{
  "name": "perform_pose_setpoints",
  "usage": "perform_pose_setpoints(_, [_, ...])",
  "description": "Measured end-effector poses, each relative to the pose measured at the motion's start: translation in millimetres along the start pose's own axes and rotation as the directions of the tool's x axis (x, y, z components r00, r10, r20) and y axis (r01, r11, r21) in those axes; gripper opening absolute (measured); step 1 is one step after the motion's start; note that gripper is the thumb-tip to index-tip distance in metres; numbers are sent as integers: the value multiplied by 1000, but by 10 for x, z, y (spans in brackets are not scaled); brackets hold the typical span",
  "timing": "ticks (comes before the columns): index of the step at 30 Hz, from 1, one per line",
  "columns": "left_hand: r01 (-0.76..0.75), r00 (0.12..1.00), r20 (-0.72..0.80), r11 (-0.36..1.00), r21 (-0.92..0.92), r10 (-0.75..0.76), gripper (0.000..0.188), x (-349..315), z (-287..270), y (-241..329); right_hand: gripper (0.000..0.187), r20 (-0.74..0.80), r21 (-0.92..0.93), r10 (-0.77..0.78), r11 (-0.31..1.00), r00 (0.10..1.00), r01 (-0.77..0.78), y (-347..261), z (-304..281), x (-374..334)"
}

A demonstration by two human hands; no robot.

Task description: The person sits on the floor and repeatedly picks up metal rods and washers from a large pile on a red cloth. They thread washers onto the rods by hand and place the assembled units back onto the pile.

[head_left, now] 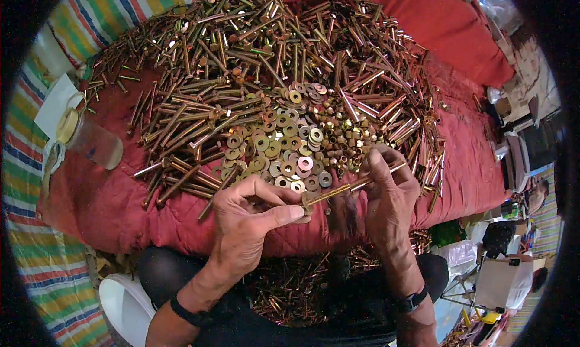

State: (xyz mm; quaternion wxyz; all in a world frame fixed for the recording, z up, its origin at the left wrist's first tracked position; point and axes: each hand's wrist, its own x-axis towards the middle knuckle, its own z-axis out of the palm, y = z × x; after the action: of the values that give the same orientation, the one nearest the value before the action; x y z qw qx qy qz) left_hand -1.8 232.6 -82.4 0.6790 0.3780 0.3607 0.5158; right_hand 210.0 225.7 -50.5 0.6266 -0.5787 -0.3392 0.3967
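Between my two hands a long brass-coloured bolt (331,193) lies slightly tilted, its threaded part showing. My right hand (389,196) grips its smoother far portion, whose tip sticks out past the fingers. The fingers of my left hand (248,217) pinch a small brass-coloured piece at the threaded end; a washer or nut, I cannot tell which. Just beyond my fingertips lies a heap of flat washers (272,147). To the right of these is a pile of small nuts (347,138), close to my right hand.
A large heap of long bolts (241,51) covers the far part of the red padded cloth (465,141). At the left a clear jar (96,144) with a yellowish lid lies tilted. More bolts (296,286) lie below, between my legs. A white basin (127,308) stands lower left.
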Motion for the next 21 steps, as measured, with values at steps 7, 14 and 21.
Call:
perform_pose_setpoints(7, [-10, 1000, 26, 1000, 26, 9, 21, -11, -26, 24, 40, -4, 41, -140, 989, 990, 140, 52, -41, 7])
perform_pose_setpoints(14, [33, 998, 61, 999, 27, -35, 20, -1, -24, 61, 41, 68, -92, -204, 973, 977, 210, 0, -38, -65])
perform_pose_setpoints(21, [195, 974, 146, 967, -165, -171, 27, -44, 128, 94, 34, 287, 32, 149, 986, 946, -165, 7, 146, -365])
